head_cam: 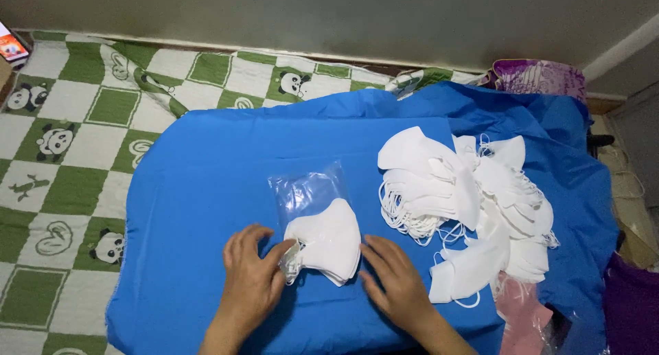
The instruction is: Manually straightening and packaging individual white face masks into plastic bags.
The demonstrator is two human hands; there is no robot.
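Both forearms run out of the bottom edge, so only the hands and wrists show. The clear plastic bag (310, 190) is hard to read against the bright blue cloth (206, 183); its lower part is covered by the small stack of folded white face masks (328, 242), and whether the stack sits inside the bag's mouth or merely on top of it cannot be told. The elastic loops at the stack's left end are partly hidden behind fingers.

The stack is a neat, fan-shaped wad of thin white masks, layered edges showing along its lower right side, loops bunched at the left.

It lies between the two hands. The left hand (250, 276) has its thumb and forefinger pinched at the loop end — probably gripping the loops, though the contact is small in view. The right hand (395, 279) lies flat and spread on the cloth, fingertips just beside the stack's lower right edge, holding nothing.

To the right, well apart, a loose heap of white masks (473, 204) sprawls over the cloth — beneath everything lies a green-and-white checked panda blanket (62, 142).
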